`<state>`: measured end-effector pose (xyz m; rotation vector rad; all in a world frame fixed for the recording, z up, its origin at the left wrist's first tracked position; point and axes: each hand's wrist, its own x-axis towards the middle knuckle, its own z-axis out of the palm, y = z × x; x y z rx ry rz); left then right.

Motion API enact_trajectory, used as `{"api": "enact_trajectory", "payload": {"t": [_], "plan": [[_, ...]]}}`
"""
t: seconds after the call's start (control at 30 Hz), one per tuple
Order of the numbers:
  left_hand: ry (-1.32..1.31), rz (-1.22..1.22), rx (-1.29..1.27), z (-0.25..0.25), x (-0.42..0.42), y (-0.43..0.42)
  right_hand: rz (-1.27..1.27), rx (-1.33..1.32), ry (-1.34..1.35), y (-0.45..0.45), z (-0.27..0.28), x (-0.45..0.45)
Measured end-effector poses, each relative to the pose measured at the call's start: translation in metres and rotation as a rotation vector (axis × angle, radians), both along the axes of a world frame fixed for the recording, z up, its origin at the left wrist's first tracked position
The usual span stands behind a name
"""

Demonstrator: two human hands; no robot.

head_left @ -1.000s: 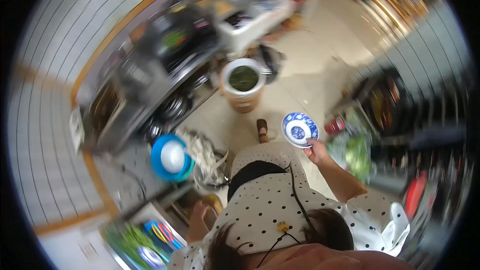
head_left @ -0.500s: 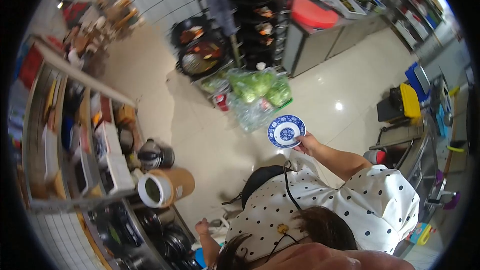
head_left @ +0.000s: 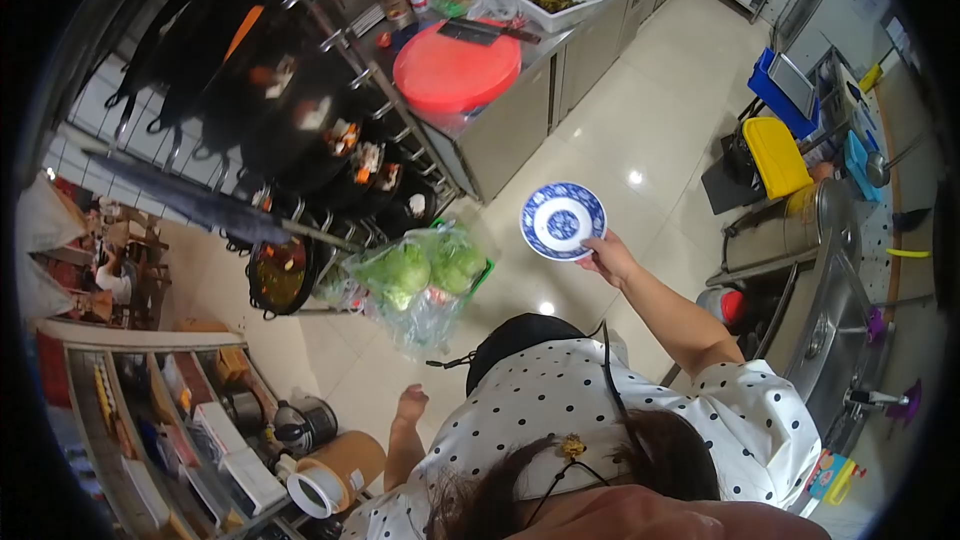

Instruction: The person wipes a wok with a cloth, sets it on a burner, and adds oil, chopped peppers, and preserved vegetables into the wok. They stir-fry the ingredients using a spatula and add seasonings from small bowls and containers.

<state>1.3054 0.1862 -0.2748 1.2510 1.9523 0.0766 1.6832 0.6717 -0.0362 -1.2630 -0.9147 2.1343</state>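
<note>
My right hand [head_left: 608,260] grips the rim of a round blue-and-white patterned plate [head_left: 563,222], thumb on its upper face and the other fingers mostly hidden below. The plate is held out over the floor and carries no food. My left hand [head_left: 411,404] hangs low at my side, its fingers loosely curled with nothing visible in them. Ahead of it is a clear plastic bag with green cabbages [head_left: 405,275], apart from both hands.
A tall rack of dark pans [head_left: 330,140] stands ahead left. Beyond it, a steel counter [head_left: 505,140] bears a red round board [head_left: 455,65] and a cleaver [head_left: 485,32]. Shelving [head_left: 140,420] and a tan bucket [head_left: 345,470] stand left; a steel sink unit [head_left: 830,310] and yellow bin lid [head_left: 775,158] are right.
My view has turned rightward and moved forward, bringing the counter and rack nearer. The plate stays in my right hand. My left arm shows more fully at my side.
</note>
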Motion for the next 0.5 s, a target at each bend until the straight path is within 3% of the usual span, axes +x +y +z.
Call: {"api": "enact_trajectory", "payload": {"t": [0.1, 0.2, 0.3, 0.4, 0.5], "plan": [[-0.157, 0.648, 0.169, 0.076, 0.005, 0.131, 0.057, 0.064, 0.084, 0.086, 0.021, -0.042], [-0.281, 0.763, 0.352, 0.106, -0.014, 0.231, 0.132, 0.127, 0.083, 0.161, 0.028, -0.098], [-0.022, 0.567, 0.607, 0.112, -0.047, 0.327, 0.183, 0.157, 0.070, 0.231, 0.045, -0.160], [-0.258, 0.643, 0.849, 0.163, -0.061, 0.447, 0.215, 0.152, 0.018, 0.296, 0.031, -0.220], [-0.214, 0.521, 1.054, 0.232, -0.064, 0.565, 0.298, 0.221, -0.039, 0.355, 0.025, -0.264]]}}
